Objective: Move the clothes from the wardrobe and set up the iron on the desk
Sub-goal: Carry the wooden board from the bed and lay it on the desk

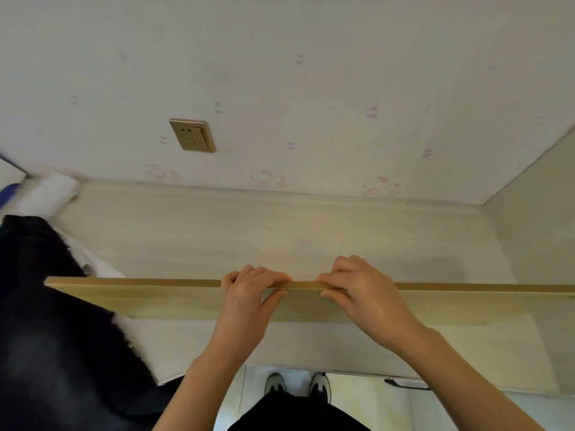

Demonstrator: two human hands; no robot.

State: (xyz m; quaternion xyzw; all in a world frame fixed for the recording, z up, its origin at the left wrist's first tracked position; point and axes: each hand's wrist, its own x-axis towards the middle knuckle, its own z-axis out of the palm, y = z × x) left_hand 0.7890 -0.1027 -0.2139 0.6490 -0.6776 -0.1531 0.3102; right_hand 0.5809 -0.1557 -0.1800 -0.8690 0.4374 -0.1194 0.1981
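On the far left a dark garment (46, 306) lies heaped on the bench (280, 237), spilling over its front edge. It looks like denim, and I'd take it for clothing brought over from the wardrobe, though the wardrobe itself is nowhere in sight. Behind it, against the wall, a white roll (46, 191) lies blurred; I can't say what it is.

Further along, a gold wall socket (192, 135) sits above the bench with nothing plugged into it. No iron shows anywhere, so that half of the job looks not yet begun.

In the middle, both hands grip the top edge of a long wooden board (155, 295) that stands on edge across the front of the bench. The left hand (249, 293) has its fingers curled over the top and its thumb pressed on the near face. The right hand (364, 287), just beside it, pinches the same edge the same way. What the board is for I can't tell; perhaps it is meant as a surface to iron on.

To the right the bench ends against a pale side panel (535, 231).

My guess is that some clothes are across, and the iron is yet to be fetched and plugged in.
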